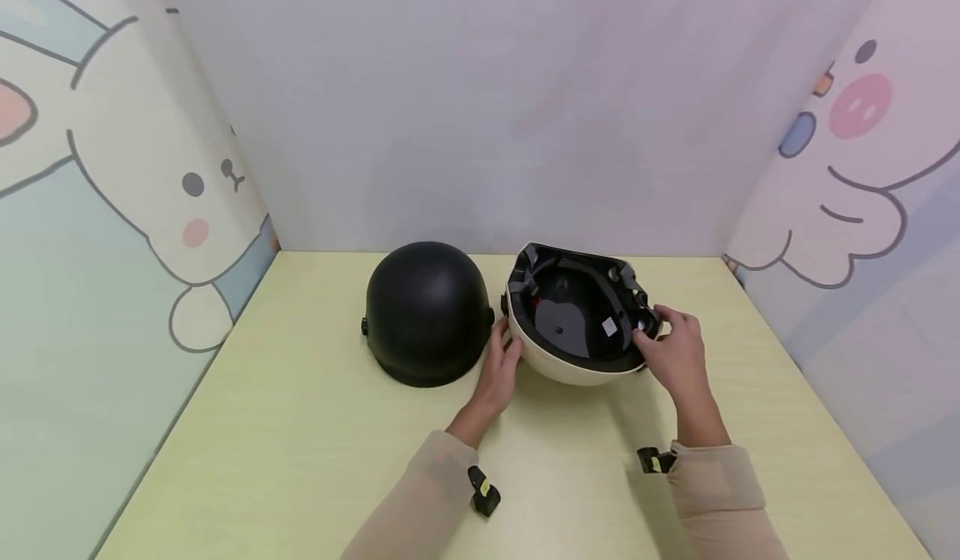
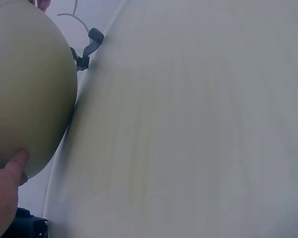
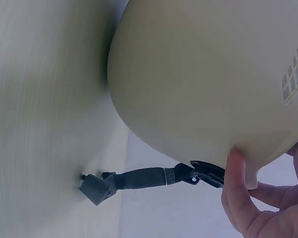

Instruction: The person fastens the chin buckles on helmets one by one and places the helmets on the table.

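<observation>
An off-white helmet (image 1: pixel 570 371) with a black lining (image 1: pixel 581 327) lies upside down and tilted, its hollow facing me in the head view. My right hand (image 1: pixel 681 356) pinches its rim at the right, thumb on the inner side. Against the left outer side of the shell rests my left hand (image 1: pixel 495 383), fingers fairly straight. The left wrist view has a fingertip touching the smooth shell (image 2: pixel 30 94). From the helmet's side a black strap (image 3: pixel 144 178) with a buckle (image 3: pixel 96 189) hangs in the right wrist view.
Just left of my left hand, a black helmet (image 1: pixel 427 310) stands dome up on the pale yellow table (image 1: pixel 300 460). A grey-white back panel (image 1: pixel 487 127) rises behind the table. Cartoon-printed panels stand along both sides, a rabbit (image 1: pixel 150 168) on the left.
</observation>
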Demonstrator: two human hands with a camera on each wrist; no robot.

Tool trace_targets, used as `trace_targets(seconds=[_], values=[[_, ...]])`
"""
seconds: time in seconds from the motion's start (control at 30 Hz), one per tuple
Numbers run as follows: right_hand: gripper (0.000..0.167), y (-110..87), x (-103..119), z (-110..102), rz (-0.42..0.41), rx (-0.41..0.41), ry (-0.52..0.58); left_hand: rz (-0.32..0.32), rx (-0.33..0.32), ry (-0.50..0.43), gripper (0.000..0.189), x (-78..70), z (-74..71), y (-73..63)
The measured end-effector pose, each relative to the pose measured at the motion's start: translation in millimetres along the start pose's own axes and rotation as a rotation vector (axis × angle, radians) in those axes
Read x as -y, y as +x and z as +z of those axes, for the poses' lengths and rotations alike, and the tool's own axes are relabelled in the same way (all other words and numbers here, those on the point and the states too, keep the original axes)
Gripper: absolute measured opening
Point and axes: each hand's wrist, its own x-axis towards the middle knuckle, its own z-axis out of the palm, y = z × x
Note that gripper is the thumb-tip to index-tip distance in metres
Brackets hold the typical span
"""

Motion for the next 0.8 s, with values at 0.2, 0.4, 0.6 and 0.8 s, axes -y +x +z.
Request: trace_targets(seconds=[0.2, 0.4, 0.6, 0.8], values=[[0.059, 0.3, -2, 1, -0.004, -0.009, -0.004, 0.053, 0.006, 0.013, 0.066, 0.5, 0.2, -1.4], [0.059, 0.3, -7, 0, 0.01, 0.001, -0.005, 0.076, 0.013, -0.031, 0.062, 0.6, 0.6, -1.1], [0.058, 1.2, -11, 0, 0.001, -0.007, -0.014, 0.053, 0.029, -0.086, 0.057, -5.7, 0.2, -1.6], [0.058, 1.4, -12, -1, -0.022, -0.007, -0.023, 0.045, 0.045, -0.137, 0.056, -31.1, -4.9, -9.5]])
